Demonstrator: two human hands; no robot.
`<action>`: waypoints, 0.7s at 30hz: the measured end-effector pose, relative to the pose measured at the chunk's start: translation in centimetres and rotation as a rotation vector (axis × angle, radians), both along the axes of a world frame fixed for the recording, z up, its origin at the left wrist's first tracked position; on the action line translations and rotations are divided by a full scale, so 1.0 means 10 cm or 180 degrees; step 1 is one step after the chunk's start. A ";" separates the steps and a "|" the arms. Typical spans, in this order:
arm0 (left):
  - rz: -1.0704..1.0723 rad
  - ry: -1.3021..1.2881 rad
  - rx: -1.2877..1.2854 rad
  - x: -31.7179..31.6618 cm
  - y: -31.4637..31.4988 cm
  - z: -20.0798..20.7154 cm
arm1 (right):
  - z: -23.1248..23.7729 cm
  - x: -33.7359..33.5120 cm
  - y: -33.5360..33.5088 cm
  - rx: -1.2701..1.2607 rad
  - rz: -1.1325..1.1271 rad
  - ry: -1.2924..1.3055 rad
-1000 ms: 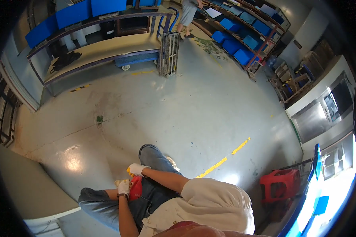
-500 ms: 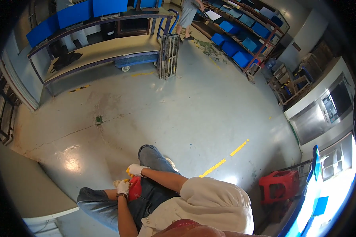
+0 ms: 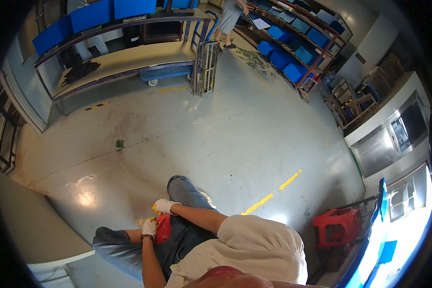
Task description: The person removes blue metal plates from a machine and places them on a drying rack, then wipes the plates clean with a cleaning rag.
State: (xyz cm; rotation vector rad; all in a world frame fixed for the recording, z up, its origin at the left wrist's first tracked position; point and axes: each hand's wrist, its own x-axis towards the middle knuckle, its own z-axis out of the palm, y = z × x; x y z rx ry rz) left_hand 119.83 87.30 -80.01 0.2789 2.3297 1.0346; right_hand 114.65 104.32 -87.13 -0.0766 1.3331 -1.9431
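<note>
My left hand [image 3: 149, 227], in a white glove with yellow fingertips, lies low in front of my body, beside a red object [image 3: 163, 229] between my legs. Its fingers look curled. Just above and to the right, my right hand [image 3: 164, 206] wears a matching glove and has its fingers bent inward beside my jeans-clad knee [image 3: 181, 188]. Whatever either hand grips is too small or hidden to make out. The red object is partly covered by my hands and legs, so its kind is unclear. A pale shoe [image 3: 140, 222] shows next to my left hand.
A long bench [image 3: 129, 56] with blue panels stands far left, with a blue trolley [image 3: 165, 73] beneath. Shelving with blue bins [image 3: 295, 72] stands far right, near another person [image 3: 229, 21]. A red plastic stool [image 3: 338, 227] is at right; a grey tabletop [image 3: 38, 225] borders my left.
My hands stay almost in place. The other person at the back shifts slightly, and the pale sheet near that person's hand looks slightly different.
</note>
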 end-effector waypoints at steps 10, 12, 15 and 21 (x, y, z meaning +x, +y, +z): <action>0.0343 -0.0174 -0.0357 0.03 0.00 0.31 | 0.06 -0.01 -0.01 0.0728 0.0499 0.1161; 0.0328 -0.0256 -0.0340 0.02 0.14 0.52 | -0.09 0.01 0.06 0.0196 0.0444 0.0718; 0.0471 -0.0216 -0.0435 0.03 0.00 0.42 | -0.13 -0.04 -0.10 -0.0697 0.0505 0.0133; 0.0433 -0.0102 -0.0297 0.05 -0.17 0.19 | -0.29 -0.07 -0.20 -0.2370 0.0520 -0.1139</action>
